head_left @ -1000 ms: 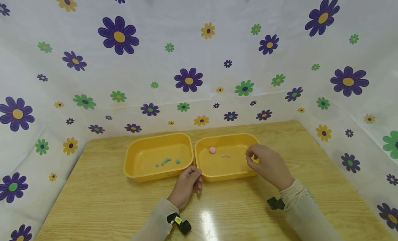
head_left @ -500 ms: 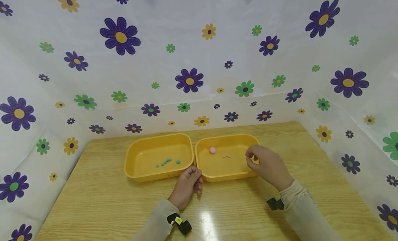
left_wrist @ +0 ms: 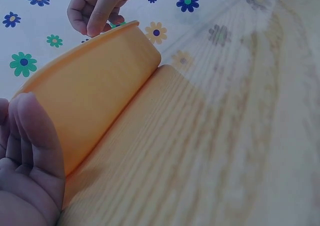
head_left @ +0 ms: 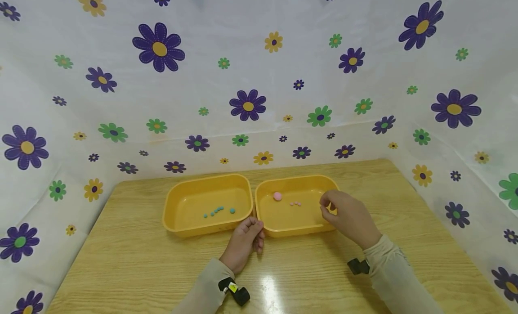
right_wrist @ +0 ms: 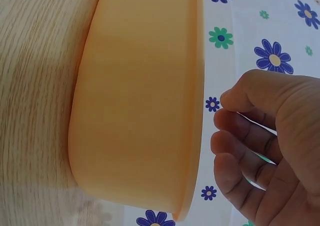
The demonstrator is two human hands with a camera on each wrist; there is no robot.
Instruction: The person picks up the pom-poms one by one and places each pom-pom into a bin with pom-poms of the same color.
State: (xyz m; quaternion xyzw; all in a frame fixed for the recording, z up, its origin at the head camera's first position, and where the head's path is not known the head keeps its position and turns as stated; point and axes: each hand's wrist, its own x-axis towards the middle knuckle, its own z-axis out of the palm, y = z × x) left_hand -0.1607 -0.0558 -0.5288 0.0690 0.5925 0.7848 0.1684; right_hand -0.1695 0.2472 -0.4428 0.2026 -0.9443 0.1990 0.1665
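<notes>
My left hand (head_left: 243, 243) rests at the near corner where two yellow trays meet, its fingertips right at the rims. In the left wrist view its fingers lie against the corner of the right tray (left_wrist: 95, 91). Loosely curled, my right hand (head_left: 351, 216) hovers over the right end of that tray, thumb and index tips close together. The right wrist view shows nothing between those fingertips (right_wrist: 231, 102). Inside the right tray (head_left: 291, 231) lie a larger pink ball (head_left: 277, 196) and three tiny pink balls (head_left: 296, 204). The left tray (head_left: 202, 231) holds a larger teal ball (head_left: 232, 211) and several tiny teal balls (head_left: 216, 211).
Both trays stand side by side toward the back of a wooden table (head_left: 162, 273). A white sheet (head_left: 194, 75) printed with flowers hangs behind the table and along both sides. Each sleeved wrist carries a small black camera (head_left: 358, 266).
The head view has shifted very slightly. Hands, trays and balls keep their places.
</notes>
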